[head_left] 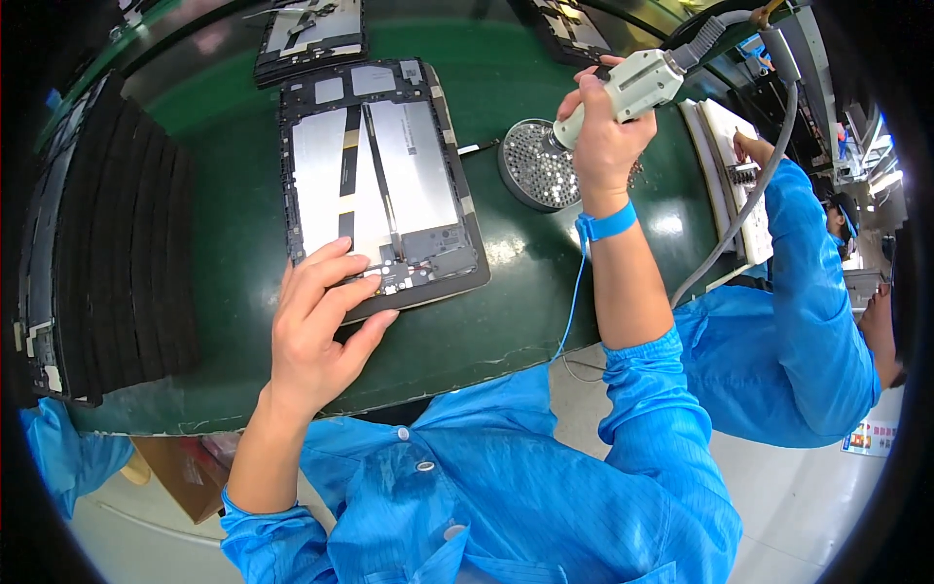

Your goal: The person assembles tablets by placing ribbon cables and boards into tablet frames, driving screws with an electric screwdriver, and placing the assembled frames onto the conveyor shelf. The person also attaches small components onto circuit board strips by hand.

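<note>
An opened tablet (420, 185) lies in a black tray on the green bench, its silvery inside and dark ribbon cables facing up. Across its lower left edge rests my left hand (313, 336), the fingers spread and the tips near the small circuit parts. My right hand (608, 146) grips a white electric screwdriver (644, 86) with a thick grey cable. The screwdriver's lower end is over a round metal dish (525, 167) with a dimpled surface, right of the tablet; its bit is hidden. Around my right wrist sits a blue strap (611, 223) with a thin cord.
A tall stack of black trays (126, 243) stands at the left. Further tablets (313, 41) lie at the far edge. On the right a co-worker in blue sleeves (808, 234) reaches over a white fixture (744, 185). A grey cable (749, 200) hangs between us.
</note>
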`<state>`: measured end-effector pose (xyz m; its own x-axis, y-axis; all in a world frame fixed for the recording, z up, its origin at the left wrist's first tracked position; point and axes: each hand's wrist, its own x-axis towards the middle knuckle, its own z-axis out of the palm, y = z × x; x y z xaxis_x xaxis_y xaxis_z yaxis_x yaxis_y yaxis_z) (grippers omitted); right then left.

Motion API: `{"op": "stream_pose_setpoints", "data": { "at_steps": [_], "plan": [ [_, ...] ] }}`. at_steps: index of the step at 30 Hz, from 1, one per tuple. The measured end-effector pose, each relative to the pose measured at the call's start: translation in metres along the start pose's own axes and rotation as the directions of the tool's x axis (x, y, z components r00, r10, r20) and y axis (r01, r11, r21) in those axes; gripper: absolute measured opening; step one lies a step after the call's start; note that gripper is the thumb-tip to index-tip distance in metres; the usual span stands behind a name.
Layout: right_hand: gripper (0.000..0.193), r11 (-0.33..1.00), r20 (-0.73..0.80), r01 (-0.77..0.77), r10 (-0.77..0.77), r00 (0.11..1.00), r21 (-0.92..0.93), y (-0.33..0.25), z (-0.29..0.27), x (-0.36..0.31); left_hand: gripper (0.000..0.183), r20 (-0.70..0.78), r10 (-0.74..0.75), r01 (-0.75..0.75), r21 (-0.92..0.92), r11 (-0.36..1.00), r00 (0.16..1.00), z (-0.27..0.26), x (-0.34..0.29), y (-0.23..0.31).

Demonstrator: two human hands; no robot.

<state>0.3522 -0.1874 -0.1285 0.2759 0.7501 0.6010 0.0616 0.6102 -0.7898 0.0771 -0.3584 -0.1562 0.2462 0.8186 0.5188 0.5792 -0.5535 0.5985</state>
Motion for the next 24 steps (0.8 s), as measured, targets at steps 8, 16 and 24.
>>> {"op": "stream_pose_setpoints", "data": {
  "at_steps": [8,16,24],
  "plan": [
    [0.026,0.999,-0.008,-0.024,0.024,1.000,0.044,-0.011,0.010,0.001,0.036,0.022,-0.032,0.032,0.011,0.999,0.999,-0.004,-0.001,-0.002],
    [0.045,0.967,0.459,-0.178,0.076,0.885,0.184,-0.112,0.084,-0.068,0.038,0.010,-0.037,0.037,-0.019,0.999,0.999,-0.003,-0.001,-0.009],
    [0.046,0.937,0.595,-0.234,0.036,0.803,0.259,-0.111,0.101,-0.093,0.043,-0.080,-0.009,0.005,-0.053,0.999,0.997,0.000,0.000,-0.007]
  ]
}}
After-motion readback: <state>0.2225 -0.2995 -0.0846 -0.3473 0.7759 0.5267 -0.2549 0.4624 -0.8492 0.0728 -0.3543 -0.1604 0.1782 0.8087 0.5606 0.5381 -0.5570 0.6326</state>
